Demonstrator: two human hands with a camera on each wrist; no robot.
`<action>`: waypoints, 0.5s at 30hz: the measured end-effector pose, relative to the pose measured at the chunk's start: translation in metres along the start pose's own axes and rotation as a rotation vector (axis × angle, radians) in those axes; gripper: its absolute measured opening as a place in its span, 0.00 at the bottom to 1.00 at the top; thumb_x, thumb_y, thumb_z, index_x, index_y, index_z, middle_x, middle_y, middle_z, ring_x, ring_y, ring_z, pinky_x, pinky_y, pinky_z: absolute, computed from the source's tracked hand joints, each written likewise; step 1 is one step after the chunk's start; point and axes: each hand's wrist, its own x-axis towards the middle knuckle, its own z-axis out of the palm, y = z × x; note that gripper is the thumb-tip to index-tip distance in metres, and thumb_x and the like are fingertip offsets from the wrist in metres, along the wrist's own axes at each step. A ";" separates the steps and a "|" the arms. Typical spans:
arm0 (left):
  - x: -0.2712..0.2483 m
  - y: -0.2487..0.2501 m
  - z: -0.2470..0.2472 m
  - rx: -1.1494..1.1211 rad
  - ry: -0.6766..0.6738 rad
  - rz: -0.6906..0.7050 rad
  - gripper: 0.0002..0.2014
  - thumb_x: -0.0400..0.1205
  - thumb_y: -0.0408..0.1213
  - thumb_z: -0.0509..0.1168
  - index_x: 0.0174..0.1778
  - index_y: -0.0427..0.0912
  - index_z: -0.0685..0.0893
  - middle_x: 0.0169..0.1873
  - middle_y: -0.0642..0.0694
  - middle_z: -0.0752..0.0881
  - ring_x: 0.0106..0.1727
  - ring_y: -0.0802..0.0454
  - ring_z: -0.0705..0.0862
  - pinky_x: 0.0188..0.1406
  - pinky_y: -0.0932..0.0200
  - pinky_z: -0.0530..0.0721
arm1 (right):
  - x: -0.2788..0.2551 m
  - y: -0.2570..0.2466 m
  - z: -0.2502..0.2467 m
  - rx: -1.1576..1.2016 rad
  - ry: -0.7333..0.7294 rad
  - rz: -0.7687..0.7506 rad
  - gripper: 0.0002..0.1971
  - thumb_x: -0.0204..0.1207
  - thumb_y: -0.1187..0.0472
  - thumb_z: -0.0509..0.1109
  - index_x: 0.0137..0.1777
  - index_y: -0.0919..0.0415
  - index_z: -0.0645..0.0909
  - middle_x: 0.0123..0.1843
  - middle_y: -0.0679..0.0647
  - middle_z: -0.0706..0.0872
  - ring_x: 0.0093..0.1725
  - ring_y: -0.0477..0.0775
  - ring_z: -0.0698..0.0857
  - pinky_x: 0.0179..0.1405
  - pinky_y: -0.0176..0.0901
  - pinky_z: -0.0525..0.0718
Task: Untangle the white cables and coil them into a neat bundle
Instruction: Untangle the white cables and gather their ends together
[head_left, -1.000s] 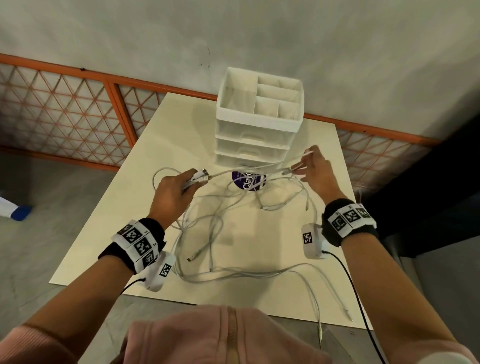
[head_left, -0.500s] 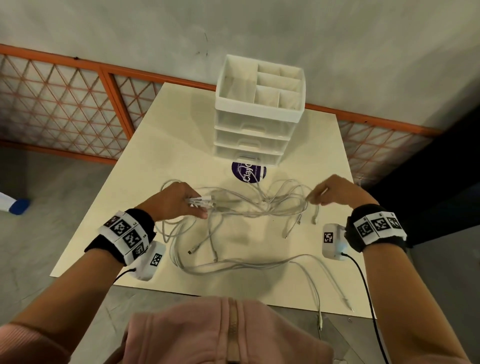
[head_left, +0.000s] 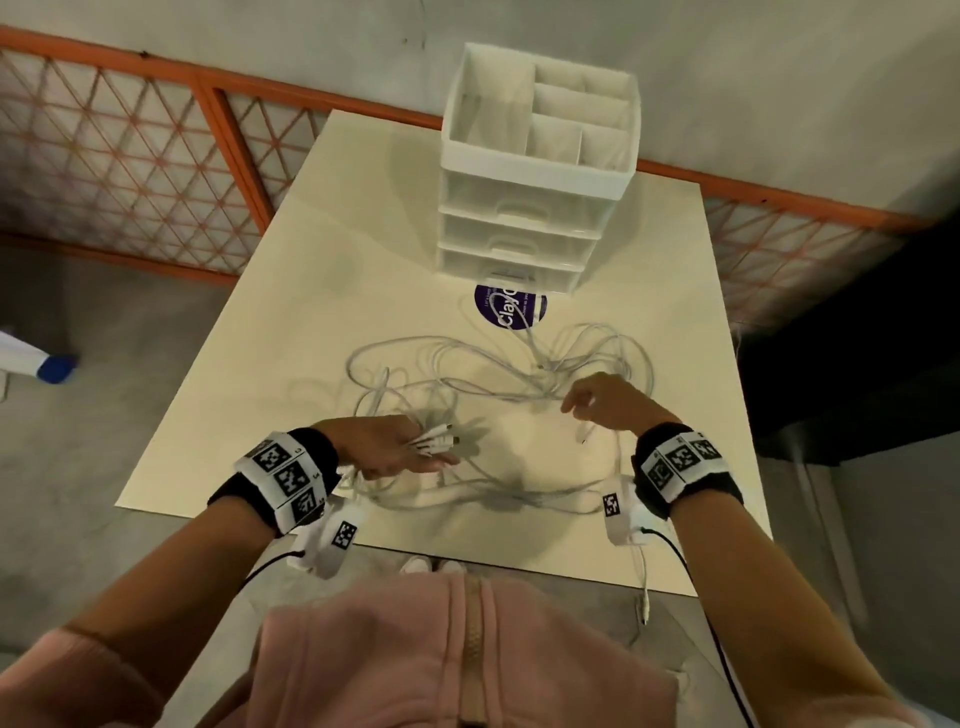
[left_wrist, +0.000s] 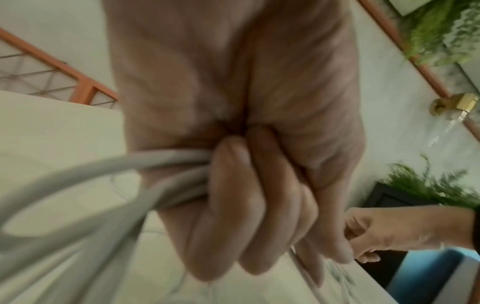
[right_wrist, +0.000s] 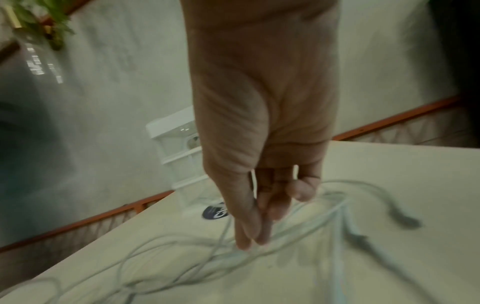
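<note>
Several white cables (head_left: 498, 374) lie in a loose tangle on the cream table (head_left: 363, 260). My left hand (head_left: 431, 452) is low over the near left part of the tangle. It grips a bunch of cable strands, and their plugs (head_left: 439, 440) stick out past the fingers. In the left wrist view the fingers (left_wrist: 233, 205) curl round the thick white strands (left_wrist: 166, 162). My right hand (head_left: 576, 405) hovers over the right side of the tangle with relaxed fingers pointing down. The right wrist view shows its fingertips (right_wrist: 244, 240) just above the blurred cables (right_wrist: 324, 207), holding nothing.
A white drawer organiser (head_left: 535, 171) stands at the back of the table, with a round purple sticker (head_left: 511, 306) in front of it. One cable end (head_left: 644, 597) hangs over the near table edge. An orange-framed lattice fence (head_left: 156, 156) runs behind.
The strand stretched between my raised hands has gone slack onto the table. My right hand let go of it. Both hands came down and toward me; the left still holds the plugs.
</note>
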 end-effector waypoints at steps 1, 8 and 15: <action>-0.004 -0.001 -0.001 -0.053 0.029 0.008 0.14 0.83 0.46 0.63 0.63 0.49 0.83 0.23 0.52 0.65 0.20 0.58 0.61 0.17 0.66 0.62 | 0.008 -0.012 0.004 0.039 0.040 -0.079 0.10 0.75 0.72 0.67 0.51 0.66 0.88 0.43 0.48 0.81 0.47 0.48 0.78 0.33 0.28 0.70; -0.021 -0.018 -0.003 -0.168 0.322 -0.118 0.17 0.85 0.44 0.59 0.44 0.33 0.83 0.16 0.51 0.65 0.13 0.59 0.62 0.14 0.70 0.64 | 0.044 -0.099 0.051 0.006 -0.070 -0.450 0.07 0.75 0.70 0.70 0.50 0.64 0.87 0.43 0.53 0.81 0.39 0.48 0.78 0.42 0.35 0.75; -0.028 -0.043 0.002 -0.239 0.357 -0.155 0.18 0.86 0.41 0.59 0.49 0.32 0.89 0.11 0.53 0.66 0.13 0.55 0.64 0.15 0.67 0.66 | 0.062 -0.116 0.085 -0.271 -0.157 -0.526 0.06 0.72 0.60 0.75 0.48 0.58 0.86 0.49 0.53 0.79 0.56 0.55 0.80 0.57 0.52 0.78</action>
